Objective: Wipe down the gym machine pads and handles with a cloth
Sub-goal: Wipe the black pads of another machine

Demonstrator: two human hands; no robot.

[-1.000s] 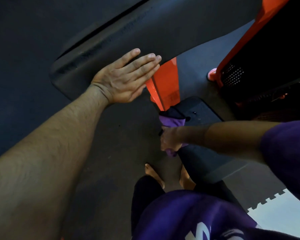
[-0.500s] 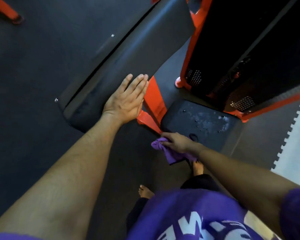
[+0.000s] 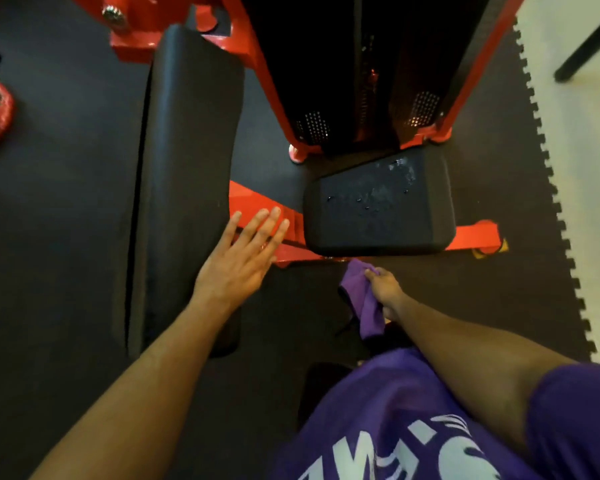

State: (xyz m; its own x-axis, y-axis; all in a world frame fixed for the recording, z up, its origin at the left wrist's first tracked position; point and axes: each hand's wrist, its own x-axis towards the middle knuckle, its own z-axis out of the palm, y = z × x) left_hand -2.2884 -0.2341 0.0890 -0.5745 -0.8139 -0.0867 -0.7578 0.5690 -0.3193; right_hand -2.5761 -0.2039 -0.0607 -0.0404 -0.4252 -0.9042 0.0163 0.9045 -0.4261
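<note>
Your left hand [image 3: 238, 263] lies at the right edge of the long pad [image 3: 191, 161], fingers reaching over the frame bar [image 3: 257, 206] between that pad and the seat pad [image 3: 378, 202] to its right. Your right hand [image 3: 385, 289] holds the cloth [image 3: 364, 299] just below the seat pad's near edge, perhaps not touching it. The weight stack housing [image 3: 361, 71] stands behind the seat pad.

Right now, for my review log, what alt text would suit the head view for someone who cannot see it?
Seen from above, a person's right hand grips a purple cloth just below a small black seat pad speckled with droplets. The left hand, fingers straight, reaches over the red frame beside a long black bench pad. Dark rubber floor mats lie beneath.
</note>
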